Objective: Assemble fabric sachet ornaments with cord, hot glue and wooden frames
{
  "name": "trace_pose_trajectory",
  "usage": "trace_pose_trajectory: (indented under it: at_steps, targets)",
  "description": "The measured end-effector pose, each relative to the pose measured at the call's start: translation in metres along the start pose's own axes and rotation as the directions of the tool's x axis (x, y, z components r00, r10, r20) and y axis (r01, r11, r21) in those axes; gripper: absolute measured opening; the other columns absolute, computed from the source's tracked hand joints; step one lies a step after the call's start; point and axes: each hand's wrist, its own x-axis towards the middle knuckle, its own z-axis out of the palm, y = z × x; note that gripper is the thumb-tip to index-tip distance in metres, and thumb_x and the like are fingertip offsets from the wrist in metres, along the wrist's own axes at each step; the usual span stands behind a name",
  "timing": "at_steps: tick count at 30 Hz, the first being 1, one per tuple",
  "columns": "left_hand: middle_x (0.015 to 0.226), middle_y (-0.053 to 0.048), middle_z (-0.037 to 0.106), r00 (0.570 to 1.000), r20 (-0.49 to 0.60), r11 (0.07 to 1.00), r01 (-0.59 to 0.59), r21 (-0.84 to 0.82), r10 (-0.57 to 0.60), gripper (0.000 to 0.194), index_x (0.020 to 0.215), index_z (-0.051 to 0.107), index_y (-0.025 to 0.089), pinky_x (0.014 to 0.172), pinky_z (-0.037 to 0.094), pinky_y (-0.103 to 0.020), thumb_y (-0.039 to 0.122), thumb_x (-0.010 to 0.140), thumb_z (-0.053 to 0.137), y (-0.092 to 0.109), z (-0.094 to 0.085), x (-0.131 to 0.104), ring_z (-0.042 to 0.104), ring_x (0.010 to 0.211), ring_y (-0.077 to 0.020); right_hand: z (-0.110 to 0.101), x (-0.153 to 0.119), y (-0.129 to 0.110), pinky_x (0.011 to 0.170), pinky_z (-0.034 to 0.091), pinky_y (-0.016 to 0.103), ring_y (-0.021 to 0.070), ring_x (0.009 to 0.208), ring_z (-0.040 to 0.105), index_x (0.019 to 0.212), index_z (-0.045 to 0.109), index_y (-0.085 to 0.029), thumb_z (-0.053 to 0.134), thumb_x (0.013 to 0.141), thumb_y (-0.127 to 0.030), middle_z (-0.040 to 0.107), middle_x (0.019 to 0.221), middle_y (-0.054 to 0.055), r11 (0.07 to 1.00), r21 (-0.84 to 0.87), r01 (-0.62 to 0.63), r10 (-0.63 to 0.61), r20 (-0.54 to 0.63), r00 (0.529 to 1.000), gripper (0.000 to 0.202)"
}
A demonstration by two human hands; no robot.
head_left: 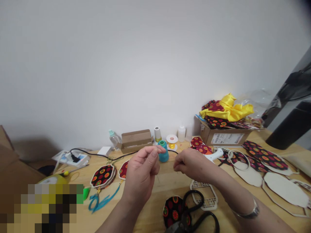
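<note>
My left hand (145, 173) is raised over the middle of the table, thumb and fingertips pinched together. To its right, my right hand (191, 164) hangs with curled fingers pressed together, palm down. The two hands are apart. Whatever either one pinches is too fine or too hidden to make out. A cone of teal thread (163, 155) stands just behind and between them. Below the hands lie black-handled scissors (199, 200), partly over a round patterned fabric piece (173, 210). A pale lattice frame (205, 195) lies under my right forearm.
At left are stacked patterned pieces (103, 175), a teal tassel (97, 201) and a power strip (75, 158). Along the wall stand an open cardboard box (136, 141), spools and bottles. At right are a white glue gun (215, 155), pale panels (284, 187) and a fabric-filled carton (225, 137).
</note>
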Motion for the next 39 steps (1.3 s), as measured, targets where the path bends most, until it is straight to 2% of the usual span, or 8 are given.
trace_pose_trajectory:
  at_steps: [18,21,24,26,28,31,35,39]
  targets:
    - [0.086,-0.004,0.062,0.997,0.019,0.991,-0.07,0.115,0.069,0.011,0.079,0.069,0.016,0.043,0.022,-0.021,0.026,0.079,0.064,-0.002,-0.002,-0.006,0.03,0.046,-0.0012,0.002,0.003,0.003,0.06,0.041,0.023,0.0167,0.072,0.065,0.073,0.074,-0.025,0.056,0.069,-0.013,0.073,0.076,0.001,0.988,-0.15,-0.032,0.043,0.075,0.996,0.022]
    - [0.087,-0.004,0.063,0.998,0.024,0.989,-0.06,0.134,0.057,0.012,0.078,0.069,0.016,0.043,0.022,-0.021,0.027,0.08,0.063,-0.003,-0.002,-0.006,0.03,0.046,-0.0015,0.0,-0.002,0.007,0.069,0.044,0.027,0.0206,0.084,0.066,0.087,0.074,-0.024,0.056,0.071,-0.013,0.073,0.088,0.004,0.98,-0.197,-0.003,0.023,0.098,0.995,0.026]
    - [0.085,-0.004,0.061,0.998,0.024,0.984,-0.057,0.169,0.054,0.013,0.08,0.069,0.016,0.044,0.023,-0.021,0.027,0.08,0.063,-0.004,-0.003,-0.006,0.03,0.046,-0.0013,-0.007,-0.007,0.013,0.079,0.044,0.029,0.0214,0.095,0.063,0.102,0.07,-0.022,0.05,0.075,-0.01,0.07,0.103,0.008,0.979,-0.201,0.031,-0.028,0.017,0.999,0.036]
    - [0.084,-0.003,0.061,0.998,0.027,0.978,-0.054,0.203,0.049,0.014,0.081,0.069,0.016,0.044,0.023,-0.021,0.028,0.081,0.062,-0.004,-0.003,-0.006,0.03,0.046,-0.0015,-0.013,-0.01,0.012,0.08,0.044,0.029,0.0197,0.092,0.063,0.099,0.07,-0.022,0.048,0.079,-0.01,0.07,0.101,0.008,0.99,-0.128,0.051,-0.064,-0.099,0.993,0.032]
    - [0.084,-0.004,0.061,0.998,0.041,0.969,-0.052,0.243,0.043,0.015,0.081,0.069,0.016,0.045,0.024,-0.021,0.029,0.081,0.061,-0.005,-0.003,-0.007,0.031,0.047,-0.0021,-0.021,-0.013,0.006,0.079,0.045,0.029,0.0179,0.088,0.062,0.091,0.071,-0.021,0.048,0.083,-0.016,0.07,0.095,0.006,0.994,0.02,0.106,-0.098,-0.247,0.964,0.025]
    - [0.077,-0.003,0.062,0.997,0.068,0.946,-0.062,0.317,0.043,0.017,0.081,0.069,0.017,0.046,0.026,-0.021,0.031,0.082,0.06,-0.007,-0.003,-0.008,0.033,0.049,-0.0042,-0.031,-0.016,-0.009,0.073,0.047,0.026,0.0154,0.079,0.062,0.084,0.071,-0.021,0.054,0.082,-0.024,0.07,0.086,0.003,0.932,0.293,0.213,-0.09,-0.382,0.92,0.018]
    - [0.068,0.0,0.059,0.994,0.107,0.91,-0.073,0.408,0.031,0.016,0.082,0.069,0.019,0.045,0.026,-0.021,0.032,0.083,0.059,-0.009,-0.003,-0.01,0.033,0.049,-0.0062,-0.031,-0.017,-0.021,0.066,0.048,0.023,0.0131,0.075,0.06,0.084,0.07,-0.019,0.062,0.075,-0.027,0.068,0.081,0.002,0.796,0.558,0.235,-0.034,-0.346,0.938,0.014]
    - [0.063,0.002,0.055,0.99,0.135,0.865,-0.103,0.492,0.041,0.016,0.078,0.068,0.02,0.046,0.026,-0.021,0.032,0.083,0.059,-0.008,0.0,-0.011,0.033,0.05,-0.0068,-0.023,-0.014,-0.02,0.061,0.045,0.021,0.0098,0.067,0.056,0.085,0.071,-0.018,0.066,0.073,-0.027,0.063,0.075,0.001,0.691,0.686,0.229,-0.051,-0.269,0.962,0.015]
